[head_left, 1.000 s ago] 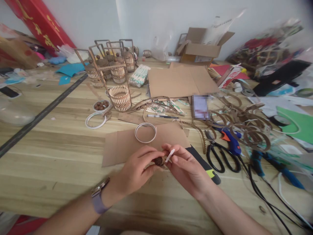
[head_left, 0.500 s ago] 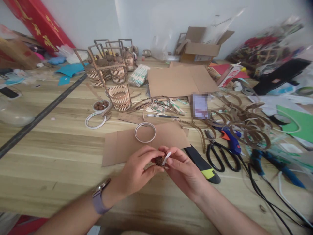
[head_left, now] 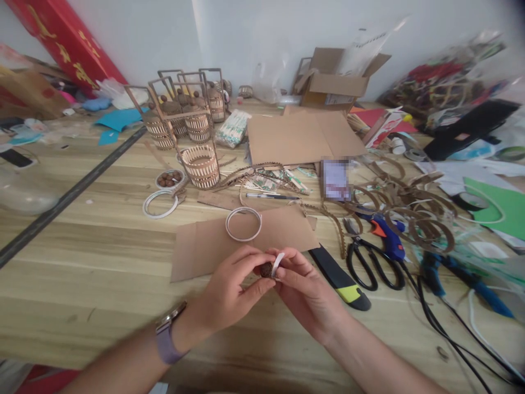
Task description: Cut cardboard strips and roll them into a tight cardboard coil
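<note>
Between the fingertips of my left hand (head_left: 235,287) is a small round brown ball (head_left: 266,269) with a rough, carved-looking surface. My right hand (head_left: 303,284) pinches a short white strip (head_left: 278,263) that lies against the ball's right side. The two hands meet at the fingertips, just in front of a flat cardboard piece (head_left: 197,249). On that cardboard, beyond the hands, rests a white ring (head_left: 243,224). A bowl of brown balls (head_left: 169,178) stands to the left, near a slatted bamboo basket (head_left: 200,166).
Black-handled scissors (head_left: 371,262), a blue glue gun (head_left: 388,235) and a black-and-green tool or sheath (head_left: 340,279) lie to the right, with cables. Brown strip coils (head_left: 426,219) sit behind them. Several handled baskets (head_left: 197,123) and a cardboard box (head_left: 334,82) stand at the back.
The white strip has shifted slightly left and up against the ball. Both hands keep nearly the same place and hold.
</note>
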Available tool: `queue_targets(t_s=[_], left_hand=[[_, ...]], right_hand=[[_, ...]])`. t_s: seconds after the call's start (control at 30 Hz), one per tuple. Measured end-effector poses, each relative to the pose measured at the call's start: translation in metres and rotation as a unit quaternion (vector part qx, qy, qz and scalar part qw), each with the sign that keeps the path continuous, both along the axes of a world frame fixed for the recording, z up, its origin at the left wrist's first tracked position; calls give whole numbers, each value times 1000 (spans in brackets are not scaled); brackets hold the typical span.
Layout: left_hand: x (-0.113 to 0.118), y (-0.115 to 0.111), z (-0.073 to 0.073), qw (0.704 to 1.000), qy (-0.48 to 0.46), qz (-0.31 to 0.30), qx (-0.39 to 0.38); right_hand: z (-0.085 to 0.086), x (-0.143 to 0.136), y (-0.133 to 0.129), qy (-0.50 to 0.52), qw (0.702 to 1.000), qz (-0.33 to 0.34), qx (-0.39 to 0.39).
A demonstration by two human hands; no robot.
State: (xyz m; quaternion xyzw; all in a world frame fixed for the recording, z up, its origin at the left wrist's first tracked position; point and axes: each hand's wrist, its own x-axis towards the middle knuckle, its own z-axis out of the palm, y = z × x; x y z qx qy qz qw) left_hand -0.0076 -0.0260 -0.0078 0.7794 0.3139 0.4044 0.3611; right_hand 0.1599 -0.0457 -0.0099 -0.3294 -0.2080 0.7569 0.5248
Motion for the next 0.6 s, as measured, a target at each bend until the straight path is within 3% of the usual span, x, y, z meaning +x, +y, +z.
queue_targets(t_s=[0.33,0.6], left_hand=[[2,-3,0,999,-13,14,-49],[2,-8,-6,989,-93,16,-117]], right_hand=[[-4,-5,-2,-10,1000,-13,5],[-1,-6,-7,-13,1000,-18,-13]])
